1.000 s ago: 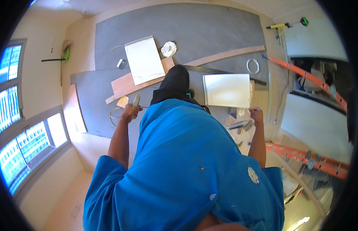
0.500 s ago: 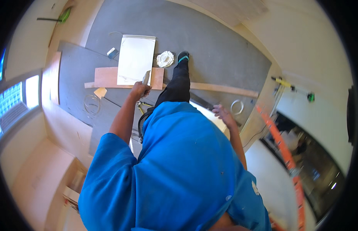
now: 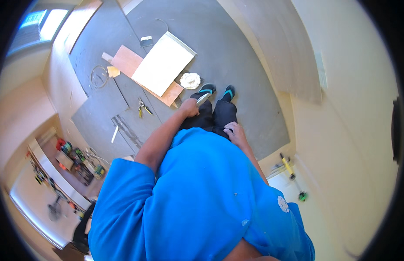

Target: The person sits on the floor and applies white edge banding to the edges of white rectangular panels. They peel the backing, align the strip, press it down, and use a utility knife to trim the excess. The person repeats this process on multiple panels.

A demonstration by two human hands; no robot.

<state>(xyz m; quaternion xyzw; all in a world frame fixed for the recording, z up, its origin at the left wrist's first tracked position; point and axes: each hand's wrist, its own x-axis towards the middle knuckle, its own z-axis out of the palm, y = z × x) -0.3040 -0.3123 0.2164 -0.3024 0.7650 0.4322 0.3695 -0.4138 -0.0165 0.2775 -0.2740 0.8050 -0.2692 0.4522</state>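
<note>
My left hand [image 3: 191, 108] is closed around a slim silver-grey hand tool [image 3: 202, 100], its exact kind unclear. The tool points ahead and right, above my black trousers. Against my right thigh rests my right hand [image 3: 237, 132], fingers slightly apart with nothing visible in them. Ahead of the left hand, a white flat panel [image 3: 163, 63] lies slantwise over a pinkish-brown board [image 3: 127, 60]. A crumpled, roundish white thing [image 3: 190, 81] sits on the floor just beyond my feet.
On the grey floor [image 3: 202, 35] to my left lie yellow-handled snips [image 3: 143, 107], a wire coil [image 3: 99, 77], a tan scrap [image 3: 113, 71] and a white strip [image 3: 114, 134]. A small dark-and-white block [image 3: 146, 41] is beyond the panel. A pale wall [image 3: 350, 130] rises at right.
My view and body have turned right, and both feet now show together. The left hand, still gripping the tool, has moved away from the panel. My right hand has come in to the thigh.
</note>
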